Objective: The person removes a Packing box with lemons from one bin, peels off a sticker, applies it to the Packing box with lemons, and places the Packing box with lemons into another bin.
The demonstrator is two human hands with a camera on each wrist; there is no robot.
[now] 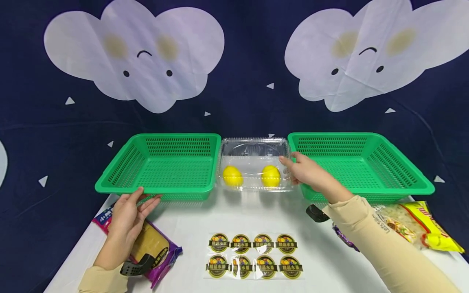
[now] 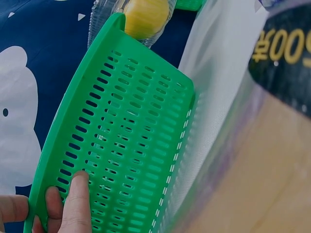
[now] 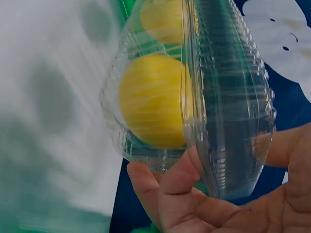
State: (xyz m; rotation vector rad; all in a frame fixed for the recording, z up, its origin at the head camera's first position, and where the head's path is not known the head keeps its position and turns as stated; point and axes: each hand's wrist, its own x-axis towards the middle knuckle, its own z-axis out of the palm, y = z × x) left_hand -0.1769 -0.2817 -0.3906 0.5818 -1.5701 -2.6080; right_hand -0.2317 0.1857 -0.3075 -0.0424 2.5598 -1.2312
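My left hand (image 1: 128, 215) is at the front rim of the left green basket (image 1: 155, 190). In the left wrist view, the thumb meets the rim from one side and the fingers (image 2: 77, 199) lie against the slotted outer wall. With my right hand (image 1: 307, 173) I hold the right end of a clear plastic clamshell box (image 1: 253, 158), thumb on top and fingers underneath. Two yellow lemons (image 1: 233, 176) are inside it, and its lid is down. The box is between the two baskets, and shadows fall on the table below it.
Another green basket (image 1: 370, 190) stands on the right. A sheet of round fruit stickers (image 1: 254, 256) lies at the front middle of the white table (image 1: 187, 228). A purple noodle packet (image 1: 152, 244) is under my left wrist; a yellow-and-clear food bag (image 1: 414, 224) is at right.
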